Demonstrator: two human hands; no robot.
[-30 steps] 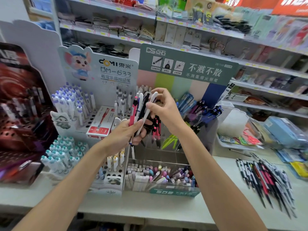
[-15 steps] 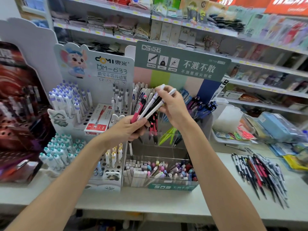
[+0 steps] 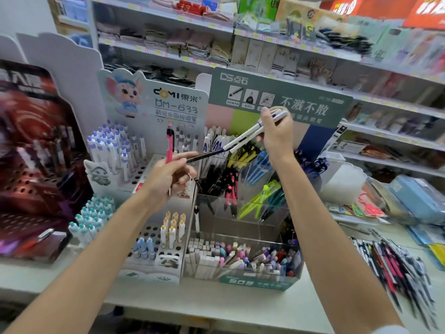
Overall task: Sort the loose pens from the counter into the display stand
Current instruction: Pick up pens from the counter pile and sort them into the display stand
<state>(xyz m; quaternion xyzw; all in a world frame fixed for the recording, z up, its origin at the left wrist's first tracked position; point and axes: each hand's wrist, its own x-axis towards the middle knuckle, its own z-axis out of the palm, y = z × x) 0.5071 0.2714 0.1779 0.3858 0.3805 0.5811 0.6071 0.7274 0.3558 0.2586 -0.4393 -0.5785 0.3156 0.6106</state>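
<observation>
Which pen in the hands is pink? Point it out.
The pink pen, upright in the left hand; the right hand holds two white pens.

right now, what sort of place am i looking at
Most likely a stationery shop: branded pen display stands on a counter, shelves of packaged goods with price tags behind, and a pile of loose pens.

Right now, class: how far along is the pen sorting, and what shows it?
Done: the display stand holds black, pink and green pens. In hand: the left hand grips a pink pen, the right hand two white pens. Left: a pile of loose pens on the counter.
</observation>
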